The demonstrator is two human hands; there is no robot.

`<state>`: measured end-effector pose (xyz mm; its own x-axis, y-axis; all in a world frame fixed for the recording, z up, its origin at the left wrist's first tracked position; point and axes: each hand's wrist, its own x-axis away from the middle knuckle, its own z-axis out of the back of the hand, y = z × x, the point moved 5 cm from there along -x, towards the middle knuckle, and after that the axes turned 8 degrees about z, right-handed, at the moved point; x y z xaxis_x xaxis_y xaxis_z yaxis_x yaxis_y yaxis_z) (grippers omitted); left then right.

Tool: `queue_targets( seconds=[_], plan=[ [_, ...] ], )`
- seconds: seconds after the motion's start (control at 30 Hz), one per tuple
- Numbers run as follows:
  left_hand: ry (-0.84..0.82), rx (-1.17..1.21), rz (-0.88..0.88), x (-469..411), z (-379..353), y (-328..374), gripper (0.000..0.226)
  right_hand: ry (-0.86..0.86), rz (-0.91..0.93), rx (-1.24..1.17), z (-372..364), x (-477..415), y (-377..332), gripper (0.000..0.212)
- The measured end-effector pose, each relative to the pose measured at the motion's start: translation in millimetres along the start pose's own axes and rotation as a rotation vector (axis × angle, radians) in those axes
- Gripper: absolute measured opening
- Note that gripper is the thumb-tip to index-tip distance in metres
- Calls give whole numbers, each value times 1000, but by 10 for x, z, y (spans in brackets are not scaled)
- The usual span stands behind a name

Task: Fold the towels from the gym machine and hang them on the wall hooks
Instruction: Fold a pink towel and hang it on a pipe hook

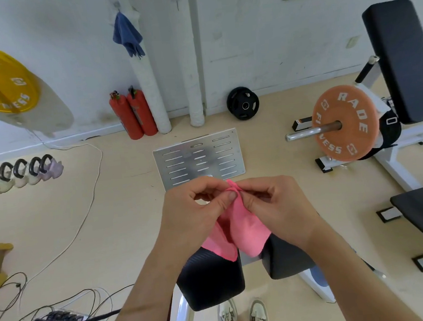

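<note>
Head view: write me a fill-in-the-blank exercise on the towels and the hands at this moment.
The left hand and the right hand both pinch the held towel, whose colour is ____.
The hung towel on the wall hook is coloured ____.
The red fire extinguishers number ____.
Missing words: pink; blue; two.

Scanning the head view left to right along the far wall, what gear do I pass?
Yellow round weight plate → pair of red fire extinguishers → black rubber weight plate against the wall → orange weight plate on a steel bar → black padded backrest.
</note>
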<state>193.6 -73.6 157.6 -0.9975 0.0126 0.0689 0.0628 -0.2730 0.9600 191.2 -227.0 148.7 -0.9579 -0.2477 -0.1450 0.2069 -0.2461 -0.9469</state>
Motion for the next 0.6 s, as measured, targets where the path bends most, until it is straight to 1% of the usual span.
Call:
queue_targets(
  seconds=[0.13, 0.3, 0.5, 0.53, 0.6],
  plan=[
    [-7, -33, -40, 23, 26, 53, 31, -57, 28, 63, 3, 16, -40, 22],
    [-59, -73, -70, 25, 32, 99, 21, -77, 46, 108, 11, 41, -67, 21],
    [-51, -228, -107, 19, 31, 164, 28, -117, 66, 226, 36, 63, -183, 24],
    [-37, -263, -130, 21, 31, 177, 27, -112, 71, 238, 44, 56, -213, 22],
    [6, -327, -185, 26, 44, 212, 14, -109, 58, 262, 70, 22, -213, 14]
  ],
)
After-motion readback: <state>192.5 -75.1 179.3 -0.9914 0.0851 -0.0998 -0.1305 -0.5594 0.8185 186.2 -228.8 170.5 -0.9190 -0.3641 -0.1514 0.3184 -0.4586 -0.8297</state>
